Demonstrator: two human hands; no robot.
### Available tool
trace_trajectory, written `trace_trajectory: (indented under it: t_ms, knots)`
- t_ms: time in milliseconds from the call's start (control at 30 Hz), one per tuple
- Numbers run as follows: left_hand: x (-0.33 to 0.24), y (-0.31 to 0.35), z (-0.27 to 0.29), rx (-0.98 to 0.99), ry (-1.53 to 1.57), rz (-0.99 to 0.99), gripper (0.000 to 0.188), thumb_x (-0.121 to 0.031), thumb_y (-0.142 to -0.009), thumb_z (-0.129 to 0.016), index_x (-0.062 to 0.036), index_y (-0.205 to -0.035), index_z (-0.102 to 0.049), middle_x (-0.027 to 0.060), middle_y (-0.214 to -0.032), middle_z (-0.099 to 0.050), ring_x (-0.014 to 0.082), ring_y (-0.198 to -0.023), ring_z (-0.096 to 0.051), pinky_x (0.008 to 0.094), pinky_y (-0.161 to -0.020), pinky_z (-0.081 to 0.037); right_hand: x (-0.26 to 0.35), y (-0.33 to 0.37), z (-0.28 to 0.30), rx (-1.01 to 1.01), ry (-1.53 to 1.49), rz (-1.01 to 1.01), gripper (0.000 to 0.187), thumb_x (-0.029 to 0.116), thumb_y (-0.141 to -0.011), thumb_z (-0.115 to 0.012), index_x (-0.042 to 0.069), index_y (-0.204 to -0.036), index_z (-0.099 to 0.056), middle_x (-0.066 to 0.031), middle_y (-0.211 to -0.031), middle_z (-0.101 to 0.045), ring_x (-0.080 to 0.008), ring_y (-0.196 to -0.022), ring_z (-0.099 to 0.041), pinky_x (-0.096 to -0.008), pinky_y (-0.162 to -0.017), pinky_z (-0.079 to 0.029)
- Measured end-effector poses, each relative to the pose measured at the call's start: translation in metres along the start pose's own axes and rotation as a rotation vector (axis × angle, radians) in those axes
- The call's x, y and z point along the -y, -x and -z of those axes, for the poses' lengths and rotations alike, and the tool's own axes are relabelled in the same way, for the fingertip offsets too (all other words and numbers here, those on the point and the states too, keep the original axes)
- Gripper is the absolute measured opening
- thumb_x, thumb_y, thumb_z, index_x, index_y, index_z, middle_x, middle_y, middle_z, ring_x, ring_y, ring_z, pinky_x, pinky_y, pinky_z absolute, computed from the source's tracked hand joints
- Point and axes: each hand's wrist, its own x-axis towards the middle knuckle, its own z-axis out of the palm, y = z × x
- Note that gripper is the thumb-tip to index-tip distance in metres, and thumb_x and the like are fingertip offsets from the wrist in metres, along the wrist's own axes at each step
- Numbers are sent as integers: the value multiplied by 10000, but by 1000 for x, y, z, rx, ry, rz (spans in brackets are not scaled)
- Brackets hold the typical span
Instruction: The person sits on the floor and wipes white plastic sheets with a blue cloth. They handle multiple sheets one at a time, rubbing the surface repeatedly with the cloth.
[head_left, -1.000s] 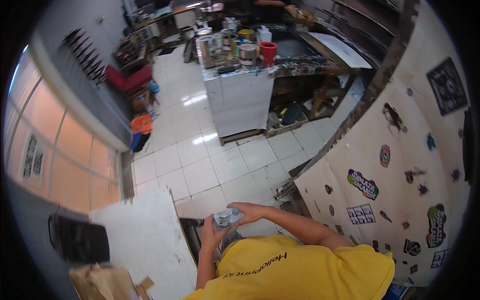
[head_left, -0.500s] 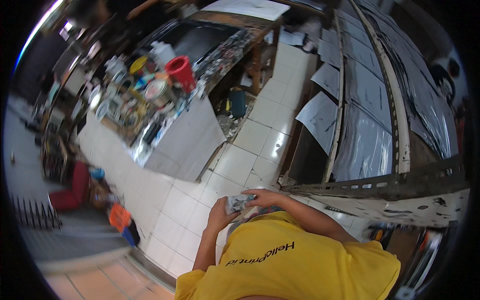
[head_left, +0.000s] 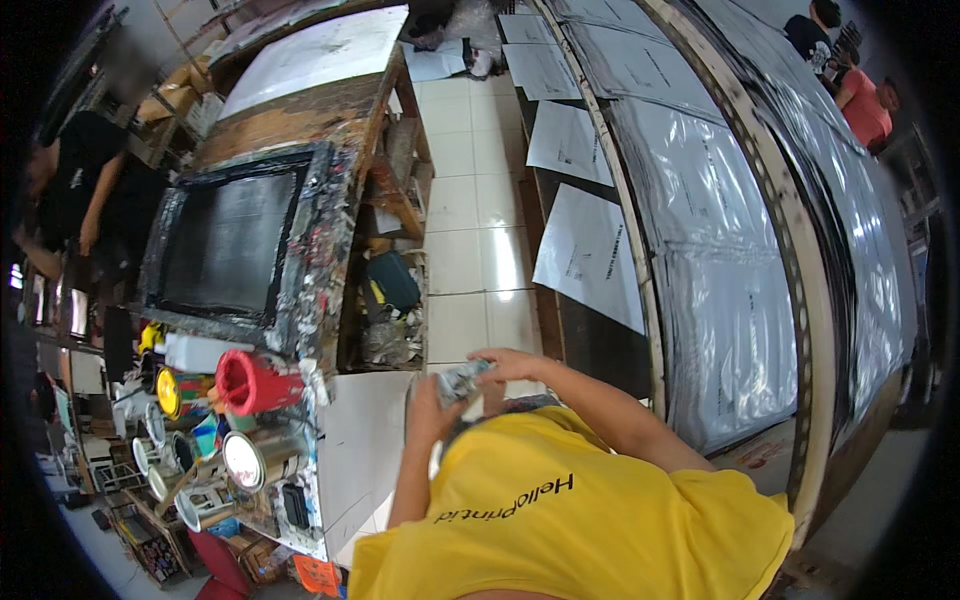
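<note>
Two bare hands are sharing one small, crumpled, clear plastic packet (head_left: pixel 460 382): the left hand (head_left: pixel 427 408) is curling its fingers around it, the right hand (head_left: pixel 512 366) is gripping its right end, and it's sitting before the yellow shirt (head_left: pixel 570 520). One red plastic bucket (head_left: pixel 278 387) and one black framed screen (head_left: pixel 235 235) are resting on the paint-stained wooden bench (head_left: pixel 280 140); four white paper sheets (head_left: pixel 588 255) are lying rightward. Bench and perforated metal rack post (head_left: pixel 812 300) are flanking the white-tiled aisle (head_left: pixel 455 210).
</note>
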Motion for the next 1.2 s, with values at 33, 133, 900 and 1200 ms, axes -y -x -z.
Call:
trace_trajectory:
  t_ms: [33,133,900,1200]
  knots:
    - [-7,-23,11,-30,-11,-32,706,-258,-701,-845,-2,-1265,-507,231,-1206,-569,423,-1121,-559,472,-922,-480,13,-8,19,-50,-28,4,684,304,-896,-734,95,-1480,-446,-80,-1247,-598,-190,-1052,-614,-311,-884,-517]
    - [-27,-102,42,-102,-48,-94,658,-204,-704,-841,-13,-1237,-505,221,-1175,-565,425,-1119,-551,475,-911,-476,24,-31,77,-213,-240,-38,646,293,-909,-719,82,-1460,-454,-99,-1230,-596,-210,-1051,-626,-340,-909,-515]
    - [-216,-759,114,114,20,-436,605,-147,-719,-828,14,-1212,-516,233,-1166,-567,421,-1135,-548,460,-955,-460,6,-225,463,-1285,-935,-280,245,157,-942,-647,62,-1167,-621,-76,-946,-658,-181,-773,-679,-311,-636,-550]
    - [-294,-939,172,0,101,-293,568,-244,-784,-801,31,-1192,-516,252,-1151,-567,440,-1112,-551,469,-917,-472,121,-360,775,-1058,-299,-206,233,171,-955,-639,44,-1150,-636,-45,-882,-661,-150,-739,-624,-316,-644,-529]
